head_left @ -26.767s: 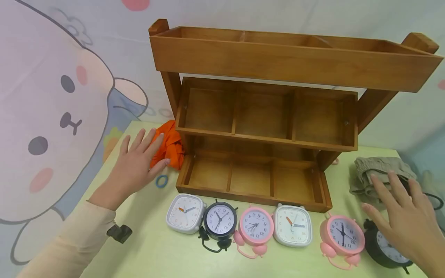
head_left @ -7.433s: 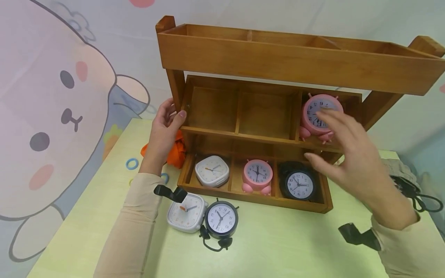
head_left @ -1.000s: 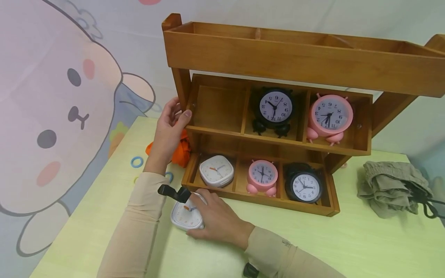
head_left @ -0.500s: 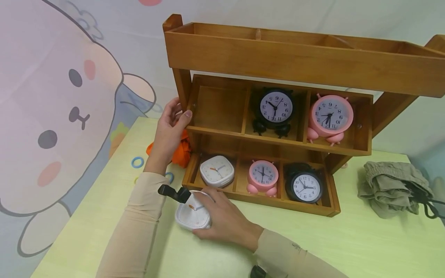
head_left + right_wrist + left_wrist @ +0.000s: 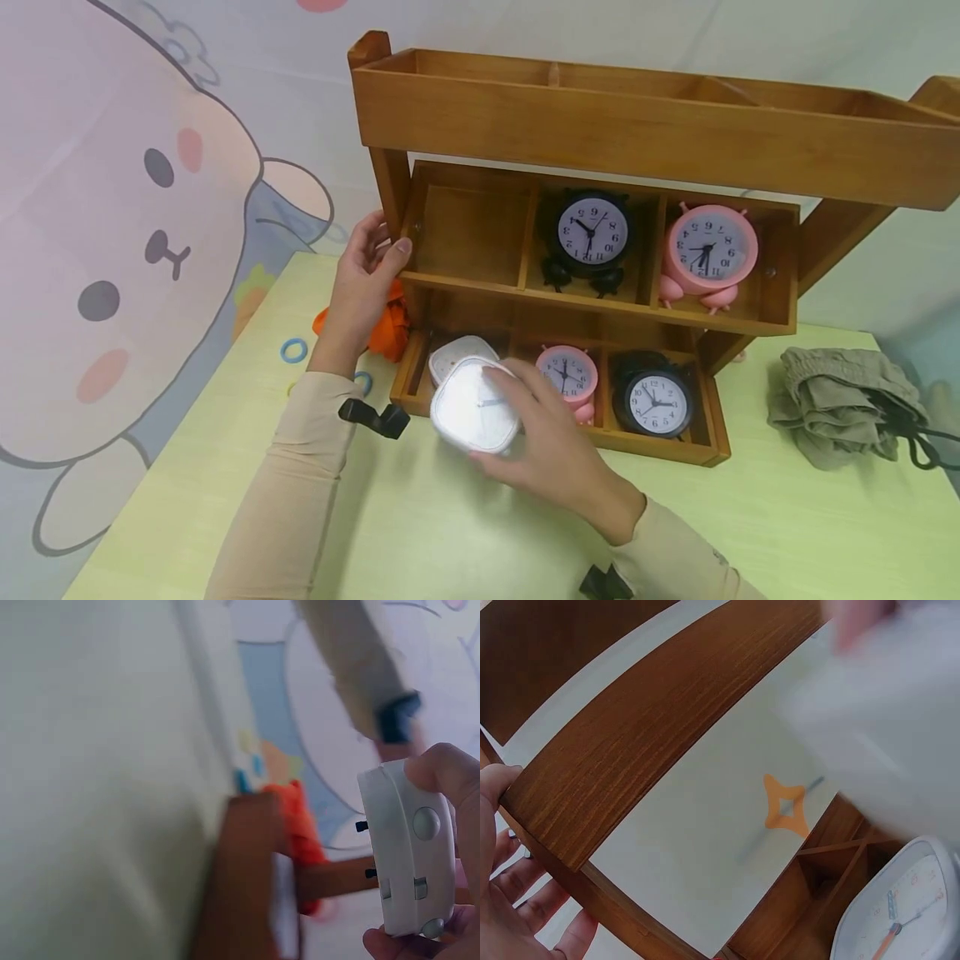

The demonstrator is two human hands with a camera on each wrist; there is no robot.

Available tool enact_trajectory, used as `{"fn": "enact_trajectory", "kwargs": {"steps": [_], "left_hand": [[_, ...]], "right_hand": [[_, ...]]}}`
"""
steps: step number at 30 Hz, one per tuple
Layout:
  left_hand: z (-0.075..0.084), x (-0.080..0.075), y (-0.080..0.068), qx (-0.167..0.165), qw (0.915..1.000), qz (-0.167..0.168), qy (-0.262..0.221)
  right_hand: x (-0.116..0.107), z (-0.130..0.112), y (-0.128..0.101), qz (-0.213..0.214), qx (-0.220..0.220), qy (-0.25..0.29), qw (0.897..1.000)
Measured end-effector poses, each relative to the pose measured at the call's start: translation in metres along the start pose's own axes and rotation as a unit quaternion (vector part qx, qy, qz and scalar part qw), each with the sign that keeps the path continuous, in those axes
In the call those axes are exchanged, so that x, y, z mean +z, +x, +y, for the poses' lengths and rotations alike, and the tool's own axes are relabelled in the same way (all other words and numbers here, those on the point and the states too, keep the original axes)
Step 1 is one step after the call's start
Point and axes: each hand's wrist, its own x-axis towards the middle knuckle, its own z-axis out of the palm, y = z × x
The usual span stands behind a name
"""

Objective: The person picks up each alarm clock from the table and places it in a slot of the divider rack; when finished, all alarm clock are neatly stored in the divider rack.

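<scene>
Head view looks forward and down from above at the whole wooden shelf (image 5: 577, 250) on the table (image 5: 450, 533). Both wrist views sit close; all three share the shelf's left end (image 5: 652, 742).

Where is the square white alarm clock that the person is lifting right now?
In the head view the square white alarm clock is gripped in the right hand, raised before the wooden shelf's bottom-left compartment, beside the small pink clock.

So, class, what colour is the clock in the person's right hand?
White clock, clearest in the head view.
</scene>
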Motion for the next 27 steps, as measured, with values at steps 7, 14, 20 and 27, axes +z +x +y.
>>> {"fn": "enact_trajectory", "kwargs": {"steps": [7, 14, 20, 27], "left_hand": [[0.0, 0.001, 0.001, -0.003, 1.0, 0.0, -0.008], [-0.001, 0.0, 0.002, -0.01, 0.9999, 0.009, 0.004], [-0.001, -0.001, 0.002, -0.004, 1.0, 0.004, -0.003], [-0.003, -0.001, 0.002, 0.005, 0.9999, -0.001, -0.012]], "right_hand": [[-0.046, -0.01, 0.025, 0.082, -0.037, -0.012, 0.996], [-0.072, -0.023, 0.057, 0.093, -0.049, -0.009, 0.994], [-0.084, -0.03, 0.087, 0.115, -0.058, -0.026, 0.991], [-0.09, -0.027, 0.121, 0.139, -0.075, -0.032, 0.987]]}}
